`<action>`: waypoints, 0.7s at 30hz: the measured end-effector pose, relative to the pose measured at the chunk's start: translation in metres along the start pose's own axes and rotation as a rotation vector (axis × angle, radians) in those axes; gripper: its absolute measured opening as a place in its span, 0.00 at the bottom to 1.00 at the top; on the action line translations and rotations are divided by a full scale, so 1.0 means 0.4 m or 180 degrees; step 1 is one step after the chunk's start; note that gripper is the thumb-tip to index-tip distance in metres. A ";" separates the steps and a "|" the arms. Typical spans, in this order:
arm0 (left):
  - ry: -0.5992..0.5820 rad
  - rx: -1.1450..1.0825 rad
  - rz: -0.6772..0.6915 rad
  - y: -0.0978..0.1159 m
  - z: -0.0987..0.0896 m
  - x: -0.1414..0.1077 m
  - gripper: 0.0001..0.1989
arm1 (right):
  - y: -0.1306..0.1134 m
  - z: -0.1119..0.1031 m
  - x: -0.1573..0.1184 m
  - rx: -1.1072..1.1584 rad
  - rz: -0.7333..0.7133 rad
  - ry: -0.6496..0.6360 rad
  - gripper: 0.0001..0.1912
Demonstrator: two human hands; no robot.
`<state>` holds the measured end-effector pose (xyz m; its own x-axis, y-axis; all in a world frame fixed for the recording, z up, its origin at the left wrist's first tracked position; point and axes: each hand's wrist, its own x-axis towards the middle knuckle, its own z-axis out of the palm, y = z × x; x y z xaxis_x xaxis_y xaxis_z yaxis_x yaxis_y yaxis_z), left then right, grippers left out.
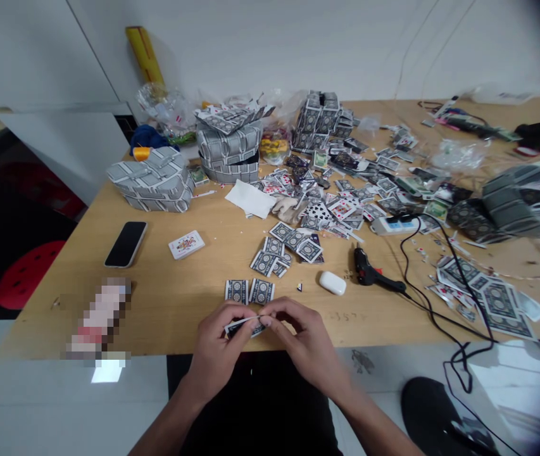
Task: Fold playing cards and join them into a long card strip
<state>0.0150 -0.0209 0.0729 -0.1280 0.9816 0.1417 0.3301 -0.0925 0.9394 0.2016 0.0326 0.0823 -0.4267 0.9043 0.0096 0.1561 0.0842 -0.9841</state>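
Between my left hand (222, 339) and my right hand (298, 329) is a dark patterned playing card (247, 330), held close to the table's front edge. Fingers and thumbs of both hands pinch it, and they partly cover it. It looks folded lengthwise. Just beyond my fingertips lie two small card pieces, a left one (236, 290) and a right one (262, 291), with the same back pattern. A loose group of folded cards (270, 254) lies farther back.
A hot glue gun (369, 269), a white earbud case (333, 283) and black cables (433, 310) are on the right. On the left are a phone (126, 244) and a card deck (187, 244). Woven card boxes (153, 180) and scattered cards (340, 206) cover the back.
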 end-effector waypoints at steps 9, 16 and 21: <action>0.0290 0.0060 0.0119 -0.004 0.012 -0.006 0.02 | 0.004 0.017 -0.013 -0.0182 -0.0305 0.0245 0.06; 0.0191 0.0088 0.0071 -0.012 0.005 -0.004 0.03 | 0.013 0.004 -0.008 -0.0146 -0.0108 -0.0076 0.07; 0.0238 0.0239 0.0191 -0.012 0.006 -0.003 0.02 | 0.001 0.005 -0.004 0.0053 0.0121 -0.0155 0.09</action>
<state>0.0158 -0.0212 0.0676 -0.1744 0.9592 0.2225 0.4080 -0.1353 0.9029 0.2007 0.0304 0.0817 -0.4638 0.8852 -0.0360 0.1584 0.0429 -0.9865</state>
